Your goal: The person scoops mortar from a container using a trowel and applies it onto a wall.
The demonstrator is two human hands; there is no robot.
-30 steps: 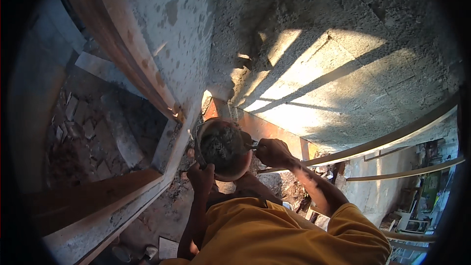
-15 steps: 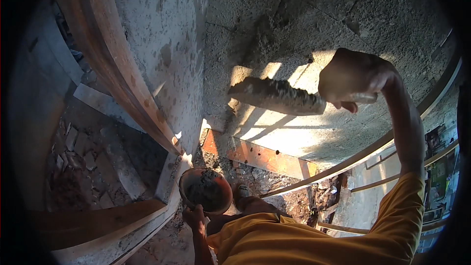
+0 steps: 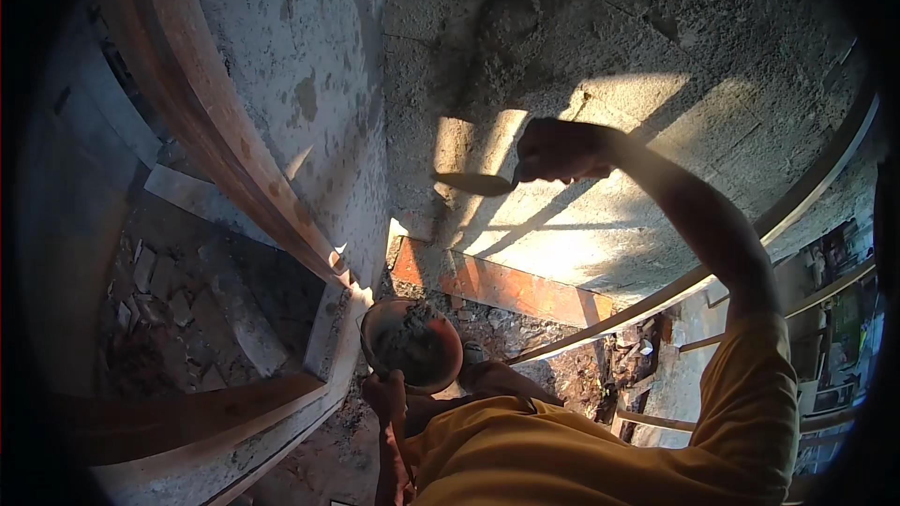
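My right hand [image 3: 561, 150] is closed around the handle of a trowel, raised in front of the rough grey wall [image 3: 750, 28]. The trowel's blade [image 3: 473, 185] points left and looks thin and nearly edge-on, with no heap of mortar visible on it. Low near my body, my left hand [image 3: 384, 395] grips the rim of a round bowl [image 3: 458, 349]. Dark grey wet mortar [image 3: 410, 342] lies in the bowl. A darker, damp-looking patch [image 3: 506, 23] shows on the wall above the trowel.
On the left, a paler plastered wall [image 3: 309, 56] meets the rough one at a corner. A wooden frame [image 3: 211, 103] curves down beside it. Reddish bricks [image 3: 506, 288] line the wall's foot. A long pole [image 3: 637, 319] slants across the right. Rubble [image 3: 155, 290] lies at lower left.
My right hand has moved left with the trowel. The thick mortar load on the blade no longer shows. My left hand and the bowl have shifted slightly right.
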